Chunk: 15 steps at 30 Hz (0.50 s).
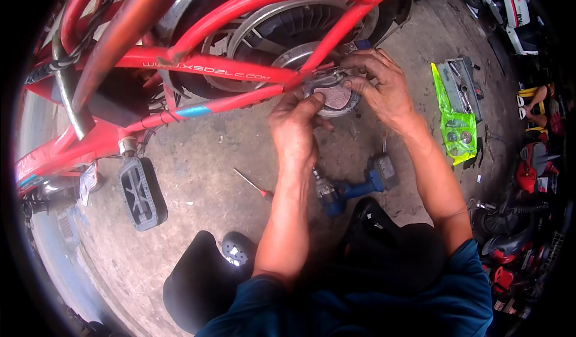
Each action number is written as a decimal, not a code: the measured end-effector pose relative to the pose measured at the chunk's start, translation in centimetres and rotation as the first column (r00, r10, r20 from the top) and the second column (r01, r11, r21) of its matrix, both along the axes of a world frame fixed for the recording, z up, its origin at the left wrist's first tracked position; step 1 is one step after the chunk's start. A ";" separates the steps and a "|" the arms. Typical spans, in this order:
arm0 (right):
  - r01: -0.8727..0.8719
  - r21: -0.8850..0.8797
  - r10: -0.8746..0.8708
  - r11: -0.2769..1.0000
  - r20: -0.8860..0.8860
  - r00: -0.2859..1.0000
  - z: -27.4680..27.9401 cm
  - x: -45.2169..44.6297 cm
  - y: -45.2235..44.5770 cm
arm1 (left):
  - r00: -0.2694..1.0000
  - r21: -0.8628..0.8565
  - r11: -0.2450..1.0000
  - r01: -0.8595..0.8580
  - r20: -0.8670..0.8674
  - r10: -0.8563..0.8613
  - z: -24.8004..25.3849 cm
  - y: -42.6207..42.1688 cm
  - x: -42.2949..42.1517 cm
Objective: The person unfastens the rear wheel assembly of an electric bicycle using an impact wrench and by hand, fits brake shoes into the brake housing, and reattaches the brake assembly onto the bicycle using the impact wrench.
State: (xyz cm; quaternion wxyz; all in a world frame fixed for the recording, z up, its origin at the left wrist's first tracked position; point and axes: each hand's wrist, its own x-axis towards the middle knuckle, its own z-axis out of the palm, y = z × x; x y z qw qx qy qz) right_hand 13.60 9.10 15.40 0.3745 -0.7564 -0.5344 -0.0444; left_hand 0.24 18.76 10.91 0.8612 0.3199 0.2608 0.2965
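Beside the rear wheel (282, 28) of a red bike frame (228, 70), I hold a round metal part that looks like a brake cover (338, 99), with a worn pinkish-grey face and a dark rim. My left hand (294, 124) pinches its left edge, thumb on the face. My right hand (381, 88) grips the upper right edge between thumb and curled fingers. The cover sits close to the wheel hub; whether it is attached there I cannot tell. My fingers hide part of its rim.
Below my hands lies a blue cordless drill (354, 190), with a screwdriver (255, 184) to its left. A tool tray (459, 85) and a green packet (456, 136) lie at right. A pedal (143, 193) juts out at left. Scooters and parts line the right edge.
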 end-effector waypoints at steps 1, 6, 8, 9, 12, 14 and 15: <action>0.001 0.001 -0.001 1.000 -0.006 1.000 0.0 0.0 0.0 | 1.000 -0.003 1.000 0.008 0.000 -0.008 0.0 -0.1 0.1; 0.010 -0.014 -0.011 1.000 -0.016 1.000 0.2 -0.1 0.0 | 0.999 -0.018 0.999 -0.035 -0.002 0.035 0.2 -0.7 -0.1; 0.012 0.014 -0.012 1.000 0.010 1.000 0.1 -0.2 0.0 | 0.998 0.009 0.998 -0.067 -0.003 0.067 -0.2 -1.1 -0.1; 0.012 0.028 -0.013 1.000 0.022 1.000 0.0 -0.4 0.0 | 0.996 0.037 0.996 -0.085 -0.007 0.085 -0.4 -1.4 -0.1; 0.025 0.040 -0.026 0.999 0.028 0.999 -0.6 -0.8 0.1 | 0.993 0.042 0.992 -0.121 0.007 0.121 -1.4 -1.9 -0.1; 0.012 0.062 -0.015 0.998 0.053 0.998 -0.6 -0.9 0.1 | 0.989 0.030 0.989 -0.144 0.023 0.143 -1.6 -2.1 0.0; 0.004 0.069 -0.008 0.998 0.064 0.998 -0.6 -0.9 0.1 | 0.987 0.027 0.987 -0.159 0.026 0.158 -1.6 -2.3 0.1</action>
